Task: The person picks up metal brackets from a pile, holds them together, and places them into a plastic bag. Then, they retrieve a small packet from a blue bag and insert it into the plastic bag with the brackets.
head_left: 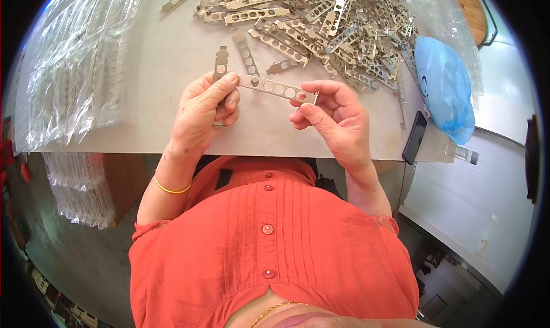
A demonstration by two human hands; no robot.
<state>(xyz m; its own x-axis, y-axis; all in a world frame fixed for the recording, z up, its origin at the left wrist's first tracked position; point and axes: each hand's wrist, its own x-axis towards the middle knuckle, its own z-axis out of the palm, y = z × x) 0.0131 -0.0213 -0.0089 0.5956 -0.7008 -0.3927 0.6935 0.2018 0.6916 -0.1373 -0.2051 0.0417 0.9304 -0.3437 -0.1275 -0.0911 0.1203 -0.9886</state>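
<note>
Between my two hands is a slim metal slot bracket [277,89] with a row of round holes, tilted slightly down to the right. My left hand [197,107] pinches its left end between thumb and finger. A second bracket [221,58] is also in that hand, standing upright out of the curled fingers, its middle hidden by them. At the other end, my right hand [342,115] grips the bent tab with thumb and fingertips. Just beyond my hands, a loose bracket [246,52] lies on the table [160,93], and a shorter-looking one [282,66] lies nearby.
A large heap of similar brackets [349,30] covers the back middle and right. Clear plastic packaging [80,59] is stacked at left. On the right are a blue plastic bag [444,87], a dark phone [414,138] by the edge and more clear plastic [438,19].
</note>
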